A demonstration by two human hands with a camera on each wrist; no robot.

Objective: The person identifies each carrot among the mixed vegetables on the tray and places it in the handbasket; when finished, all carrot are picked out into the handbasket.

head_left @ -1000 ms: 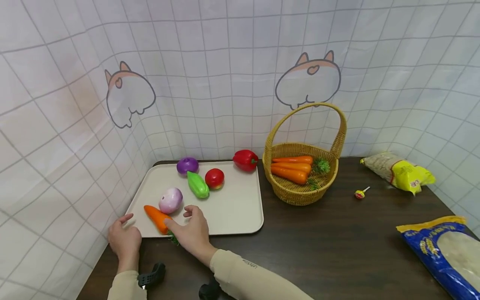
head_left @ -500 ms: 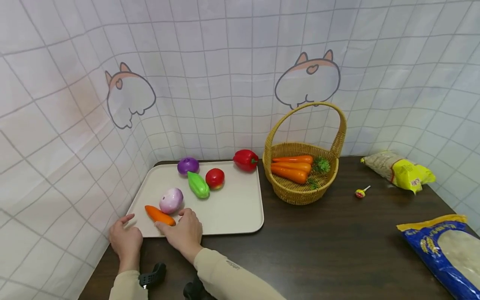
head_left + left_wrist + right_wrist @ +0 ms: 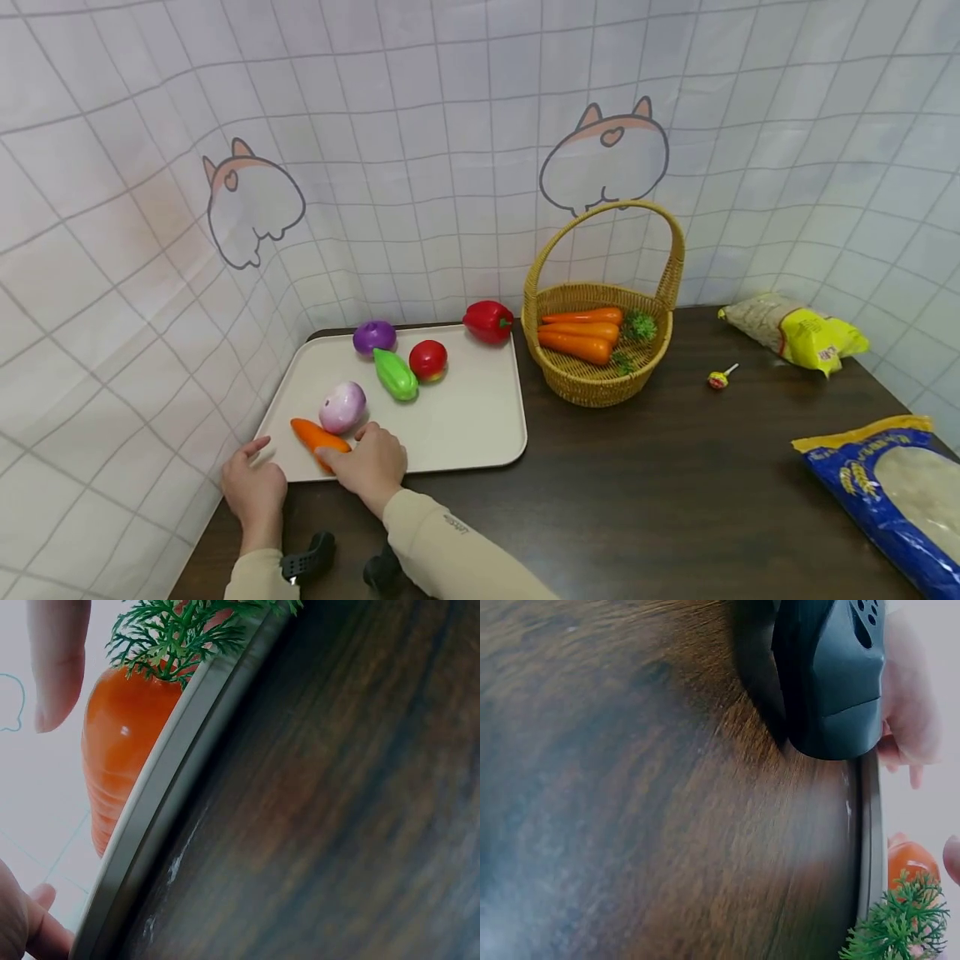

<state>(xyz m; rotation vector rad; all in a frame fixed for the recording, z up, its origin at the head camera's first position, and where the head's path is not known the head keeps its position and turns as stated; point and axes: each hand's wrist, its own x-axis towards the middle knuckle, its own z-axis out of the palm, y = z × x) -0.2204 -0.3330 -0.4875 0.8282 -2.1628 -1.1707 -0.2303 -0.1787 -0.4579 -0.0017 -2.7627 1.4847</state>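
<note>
An orange toy carrot (image 3: 311, 433) with frilly green leaves (image 3: 180, 634) lies on the cream tray (image 3: 465, 433) by its front left edge. Over its leafy end is my right hand (image 3: 372, 467), fingers bent and spread; in the left wrist view a fingertip (image 3: 56, 690) shows a small gap from the carrot. The hand hides the leaves in the head view. At the tray's front left corner rests my left hand (image 3: 255, 492), its fingers loosely bent right at the rim and holding nothing. A purple-white toy onion (image 3: 342, 407) sits just behind the carrot.
Farther back on the tray are a purple vegetable (image 3: 374, 337), a green one (image 3: 395, 375), a red fruit (image 3: 428, 360) and a red pepper (image 3: 488, 322). A wicker basket (image 3: 592, 392) holds several carrots. Rightward lie a lollipop (image 3: 717, 380), a yellow bag (image 3: 821, 342) and a blue bag (image 3: 847, 492).
My right hand has moved left over the carrot, and the carrot's leafy end has turned slightly and is now covered. The left hand has stayed at the tray corner. The head view has shifted slightly.
</note>
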